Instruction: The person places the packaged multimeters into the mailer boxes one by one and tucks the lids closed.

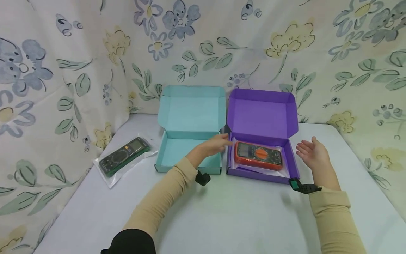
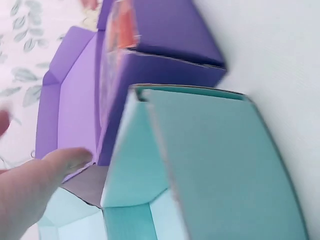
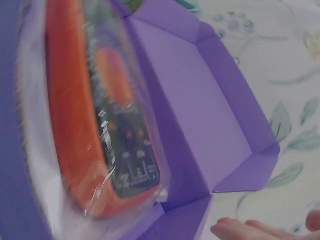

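An orange multimeter (image 1: 258, 155) in a clear plastic bag lies inside the open purple box (image 1: 263, 116). My left hand (image 1: 214, 145) reaches over the open teal box (image 1: 191, 113), its fingers extended at the purple box's left side; whether they touch it I cannot tell. The left wrist view shows the left thumb (image 2: 55, 167) near where the two boxes meet. To the right of the purple box, my right hand (image 1: 314, 154) is held with its fingers spread and nothing in it. In the right wrist view, its fingertips (image 3: 235, 229) show at the bottom edge.
A dark green multimeter (image 1: 125, 155) in a clear bag lies on the white table (image 1: 241, 215), left of the teal box. Both box lids stand up at the back. Behind them hangs a floral curtain (image 1: 203, 53), which also runs along the left side.
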